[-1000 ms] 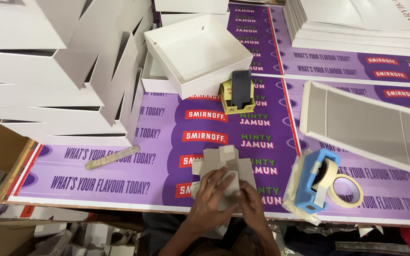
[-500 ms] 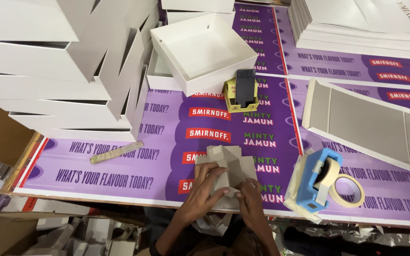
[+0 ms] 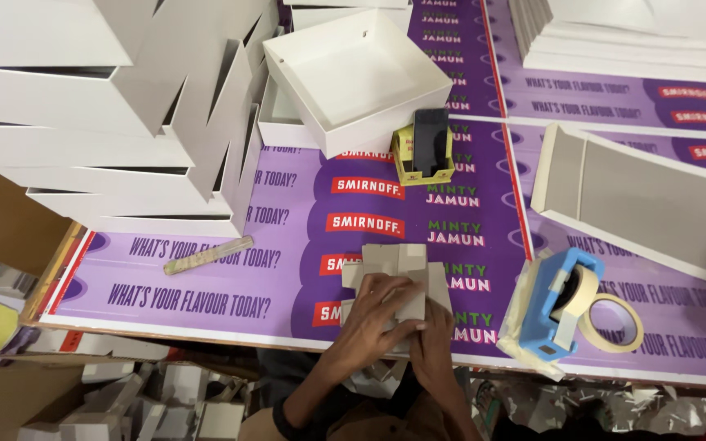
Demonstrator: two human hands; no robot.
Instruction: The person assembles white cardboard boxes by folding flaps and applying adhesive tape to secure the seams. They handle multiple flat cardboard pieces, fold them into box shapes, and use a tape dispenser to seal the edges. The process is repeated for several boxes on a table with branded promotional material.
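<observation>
Here both hands close on a small grey-brown cardboard piece with folded flaps (image 3: 398, 282), lying near the front edge of the purple printed table cover (image 3: 206, 286). The left hand (image 3: 373, 314) grips it from above, fingers curled over the flaps; the right hand (image 3: 433, 339) pinches its near corner. Judging by the loose flaps, the folding looks only partly done. Just right of the piece stands a blue tape dispenser (image 3: 553, 306) with a cream roll of masking tape (image 3: 614, 322) beside it. Left of the piece lies a flat wooden stick (image 3: 207, 255). Beyond it a dark phone in a yellow holder (image 3: 426, 151) stands, then an open white square box (image 3: 353, 77). Leaning stacks of white boxes (image 3: 108, 122) crowd the far left; a long white tray (image 3: 647, 204) lies to the right.
</observation>
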